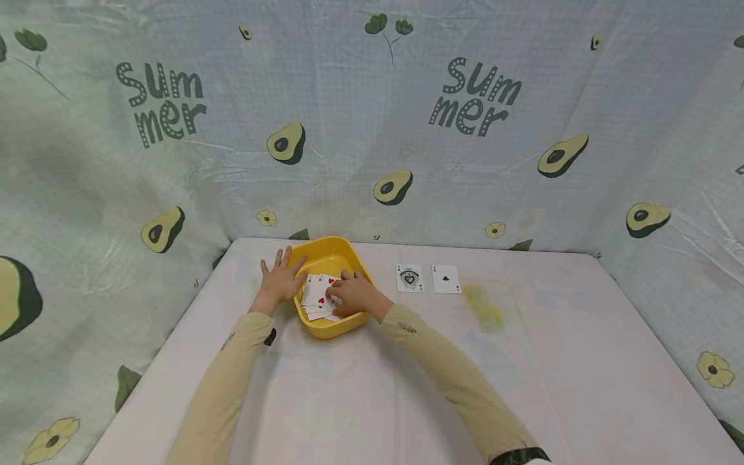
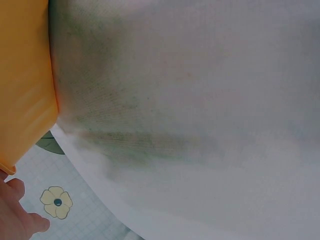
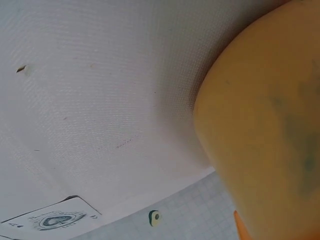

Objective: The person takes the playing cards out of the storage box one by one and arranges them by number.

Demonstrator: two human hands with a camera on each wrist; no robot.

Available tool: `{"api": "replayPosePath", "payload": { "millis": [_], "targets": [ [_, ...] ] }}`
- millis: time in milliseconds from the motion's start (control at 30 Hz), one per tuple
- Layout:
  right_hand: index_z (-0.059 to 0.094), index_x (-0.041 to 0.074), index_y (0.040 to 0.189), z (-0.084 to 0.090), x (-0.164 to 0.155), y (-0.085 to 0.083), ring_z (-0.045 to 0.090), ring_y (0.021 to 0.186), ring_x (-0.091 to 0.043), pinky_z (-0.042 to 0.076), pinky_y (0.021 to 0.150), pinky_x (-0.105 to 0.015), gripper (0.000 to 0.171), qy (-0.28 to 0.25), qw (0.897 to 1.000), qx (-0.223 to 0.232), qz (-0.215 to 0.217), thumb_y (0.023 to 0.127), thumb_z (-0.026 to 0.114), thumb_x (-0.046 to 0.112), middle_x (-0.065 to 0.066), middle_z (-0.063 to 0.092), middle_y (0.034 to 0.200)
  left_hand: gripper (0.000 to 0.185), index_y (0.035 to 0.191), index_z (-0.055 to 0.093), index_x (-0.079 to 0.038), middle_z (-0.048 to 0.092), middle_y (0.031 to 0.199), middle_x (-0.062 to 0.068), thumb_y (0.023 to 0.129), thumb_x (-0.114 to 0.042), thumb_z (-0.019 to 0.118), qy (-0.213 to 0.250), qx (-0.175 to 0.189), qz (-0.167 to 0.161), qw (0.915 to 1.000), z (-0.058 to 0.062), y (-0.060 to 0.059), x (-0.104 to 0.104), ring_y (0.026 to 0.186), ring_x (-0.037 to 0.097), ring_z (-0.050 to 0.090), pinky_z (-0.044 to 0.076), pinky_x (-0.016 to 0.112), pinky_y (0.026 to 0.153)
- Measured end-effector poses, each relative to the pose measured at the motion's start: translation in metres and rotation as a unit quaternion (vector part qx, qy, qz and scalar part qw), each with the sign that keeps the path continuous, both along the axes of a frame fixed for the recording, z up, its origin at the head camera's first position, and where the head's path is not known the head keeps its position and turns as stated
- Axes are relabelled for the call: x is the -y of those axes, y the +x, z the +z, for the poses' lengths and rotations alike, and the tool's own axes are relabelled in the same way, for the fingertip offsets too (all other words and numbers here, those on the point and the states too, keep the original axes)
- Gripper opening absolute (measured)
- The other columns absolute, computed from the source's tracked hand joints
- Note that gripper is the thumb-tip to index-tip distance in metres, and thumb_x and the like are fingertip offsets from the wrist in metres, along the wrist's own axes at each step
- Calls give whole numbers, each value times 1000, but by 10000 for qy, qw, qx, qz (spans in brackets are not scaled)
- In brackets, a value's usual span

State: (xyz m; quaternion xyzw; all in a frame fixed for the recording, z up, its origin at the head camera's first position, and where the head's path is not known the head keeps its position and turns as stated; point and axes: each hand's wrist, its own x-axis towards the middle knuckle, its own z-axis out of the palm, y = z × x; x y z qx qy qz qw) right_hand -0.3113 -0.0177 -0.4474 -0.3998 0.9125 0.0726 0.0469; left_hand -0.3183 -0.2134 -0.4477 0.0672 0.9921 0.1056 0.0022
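A yellow plastic tray [image 1: 328, 247] holds a loose pile of playing cards [image 1: 314, 292], the top ones with red hearts. My left hand [image 1: 279, 283] rests at the tray's left rim, fingers spread and thumb at the edge. In the left wrist view, part of that hand [image 2: 17, 212] shows beside the tray's corner. My right hand [image 1: 356, 294] reaches over the right rim, fingertips down on the pile. Whether they pinch a card, I cannot tell. The tray's outer wall [image 3: 265, 115] hides this hand in the right wrist view.
Right of the tray, an ace of spades [image 1: 410, 278] and an ace of clubs [image 1: 446, 279] lie face up, side by side. A yellow-green stain [image 1: 484, 309] marks the white tablecloth [image 1: 360, 400]. A printed sheet [image 1: 343, 84] hangs behind the table.
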Motion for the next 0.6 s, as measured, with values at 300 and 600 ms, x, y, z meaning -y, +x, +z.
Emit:
{"api": "replayPosePath", "payload": {
  "millis": [300, 600],
  "targets": [
    [50, 32, 125, -3, 1, 0, 36, 116, -18, 32, 100, -42, 48, 201, 9997, -104, -123, 82, 52, 54, 5, 48, 130, 51, 140, 28, -13, 4, 149, 22, 95, -36, 32, -2, -1, -6, 10000, 1, 1, 0, 136, 42, 0, -3, 68, 100],
    [45, 35, 125, 0, 1, -1, 34, 119, -22, 28, 103, -45, 50, 206, 9987, 279, -369, 80, 53, 57, -4, 44, 132, 50, 140, 29, -13, 5, 149, 22, 95, -35, 32, 20, -91, -41, 9999, 1, 1, 0, 136, 43, 2, -2, 68, 100]
  ]
}}
